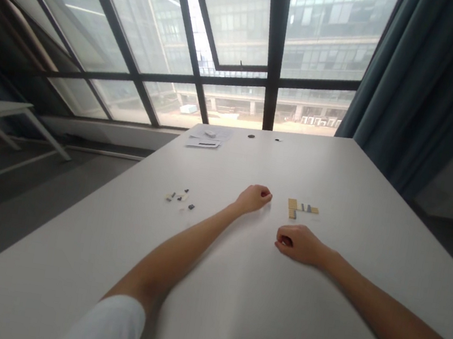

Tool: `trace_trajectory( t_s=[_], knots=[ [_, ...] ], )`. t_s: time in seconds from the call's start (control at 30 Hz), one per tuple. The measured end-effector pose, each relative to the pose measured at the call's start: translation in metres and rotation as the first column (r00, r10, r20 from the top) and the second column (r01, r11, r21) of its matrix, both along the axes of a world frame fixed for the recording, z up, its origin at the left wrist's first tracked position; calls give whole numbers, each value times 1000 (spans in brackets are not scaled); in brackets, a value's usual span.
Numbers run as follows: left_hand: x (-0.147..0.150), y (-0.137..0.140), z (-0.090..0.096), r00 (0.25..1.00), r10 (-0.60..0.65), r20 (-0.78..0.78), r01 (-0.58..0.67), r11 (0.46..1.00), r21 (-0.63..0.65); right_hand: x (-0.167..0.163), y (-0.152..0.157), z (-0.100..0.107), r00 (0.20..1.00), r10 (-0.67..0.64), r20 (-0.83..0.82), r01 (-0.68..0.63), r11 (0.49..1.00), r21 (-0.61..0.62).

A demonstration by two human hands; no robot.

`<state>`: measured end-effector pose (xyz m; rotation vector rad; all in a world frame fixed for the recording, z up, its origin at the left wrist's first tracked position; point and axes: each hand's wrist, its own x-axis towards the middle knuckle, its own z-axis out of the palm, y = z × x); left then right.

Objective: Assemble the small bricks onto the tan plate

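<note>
A flat, angular tan-and-grey block assembly (292,204) lies on the smooth white table (231,302), nearer its right edge than its left. The left hand (253,198) and right hand (303,244) curl their fingers inward, any grip impossible to tell; small black-and-cream pieces (191,207) scatter toward the left edge.

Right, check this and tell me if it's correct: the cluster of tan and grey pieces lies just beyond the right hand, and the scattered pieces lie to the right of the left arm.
Not quite: the head view shows the scattered pieces to the left of the left arm. The cluster of tan and grey pieces does lie just beyond the right hand.
</note>
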<state>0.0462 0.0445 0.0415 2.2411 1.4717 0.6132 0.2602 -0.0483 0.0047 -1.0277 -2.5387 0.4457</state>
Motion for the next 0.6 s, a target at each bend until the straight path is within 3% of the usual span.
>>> trace_trajectory(
  t_s=[0.13, 0.3, 0.47, 0.6],
  knots=[
    [-47, -6, 27, 998, -34, -60, 34, 999, -4, 2, 1, -3, 1000, 0, 18, 0, 1000, 6],
    [-143, -22, 42, 980, 110, -164, -108, 994, 23, 2, 0, -4, 1000, 12, 14, -12, 1000, -7],
    [-230, -45, 35, 941, 253, -225, -246, 968, 59, 1, -1, -6, 1000, 2, 16, -2, 1000, -7],
    [-262, -66, 20, 909, 307, -280, -315, 949, 18, 3, 1, -11, 1000, -6, 28, 6, 1000, -2]
  ],
)
